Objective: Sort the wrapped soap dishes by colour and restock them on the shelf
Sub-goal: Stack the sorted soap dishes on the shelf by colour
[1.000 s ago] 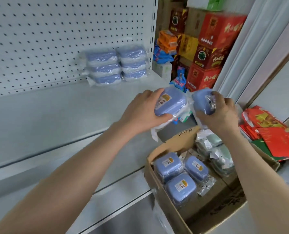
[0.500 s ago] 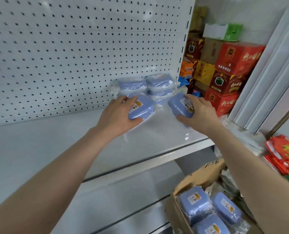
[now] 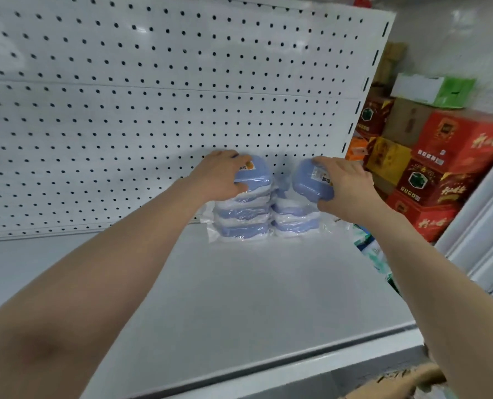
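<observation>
Broadly, a white pegboard (image 3: 153, 110) fills the upper left as the back wall of the unit, its black holes running in even rows. Below it the pale grey shelf (image 3: 254, 298) stretches toward the camera and ends in a raised front lip. To the right of the unit's edge stands a pile of red cartons (image 3: 455, 145) with a yellow one among them, and a green and white box (image 3: 435, 89) lies on top. A corner of a brown cardboard box (image 3: 398, 384) shows at the lower right, under the shelf edge.

At the back of the shelf, against the pegboard, two stacks of blue soap dishes in clear wrap stand just beside each other: the left stack (image 3: 241, 223) and the right stack (image 3: 294, 220).

Both bare forearms reach in from the bottom. The left hand (image 3: 219, 175) grips the left blue dish (image 3: 257, 174), fingers curled over its far side and thumb at its near edge; this dish lies roughly level on top of the left stack. The right hand (image 3: 349, 188) grips the right blue dish (image 3: 308, 182) from the right, fingers over the top and thumb below. That dish is tilted, its lid facing left and toward the camera, directly above the right stack; whether it touches the stack cannot be told. Each held dish carries a small yellow-and-white label, its print blurred.
</observation>
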Action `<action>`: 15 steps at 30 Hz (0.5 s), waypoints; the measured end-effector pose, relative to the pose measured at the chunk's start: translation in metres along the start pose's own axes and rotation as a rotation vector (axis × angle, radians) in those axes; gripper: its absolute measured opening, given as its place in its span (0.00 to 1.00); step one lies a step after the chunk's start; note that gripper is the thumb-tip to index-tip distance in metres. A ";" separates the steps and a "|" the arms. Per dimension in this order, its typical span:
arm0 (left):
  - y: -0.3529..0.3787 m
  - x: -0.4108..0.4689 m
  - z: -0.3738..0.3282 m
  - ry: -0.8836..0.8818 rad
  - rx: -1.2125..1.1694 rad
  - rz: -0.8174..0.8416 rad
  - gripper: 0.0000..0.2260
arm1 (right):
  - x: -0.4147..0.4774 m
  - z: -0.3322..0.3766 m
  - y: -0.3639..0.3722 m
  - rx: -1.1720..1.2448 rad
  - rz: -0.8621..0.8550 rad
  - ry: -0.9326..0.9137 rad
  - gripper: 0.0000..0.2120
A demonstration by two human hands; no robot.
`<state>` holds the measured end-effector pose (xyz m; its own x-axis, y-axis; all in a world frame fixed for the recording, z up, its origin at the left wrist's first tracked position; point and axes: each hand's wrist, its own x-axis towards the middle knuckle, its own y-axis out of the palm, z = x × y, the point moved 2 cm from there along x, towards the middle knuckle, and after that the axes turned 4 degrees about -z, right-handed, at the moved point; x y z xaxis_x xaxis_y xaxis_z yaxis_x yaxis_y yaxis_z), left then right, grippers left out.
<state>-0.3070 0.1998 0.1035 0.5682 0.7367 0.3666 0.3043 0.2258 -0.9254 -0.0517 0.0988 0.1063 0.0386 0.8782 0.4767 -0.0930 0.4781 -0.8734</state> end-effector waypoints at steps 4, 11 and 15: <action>0.007 0.009 0.006 0.074 -0.011 -0.043 0.22 | 0.030 0.000 0.007 0.002 0.030 -0.080 0.40; 0.030 -0.003 -0.001 0.093 0.123 -0.368 0.20 | 0.070 0.007 0.038 -0.001 0.194 -0.202 0.32; 0.040 -0.010 -0.004 0.107 0.215 -0.434 0.22 | 0.052 0.007 0.056 -0.012 0.008 -0.139 0.28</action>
<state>-0.2976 0.1982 0.0634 0.5028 0.4790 0.7196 0.3719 0.6316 -0.6802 -0.0624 0.1709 0.0827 -0.1007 0.8724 0.4784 -0.0805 0.4721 -0.8779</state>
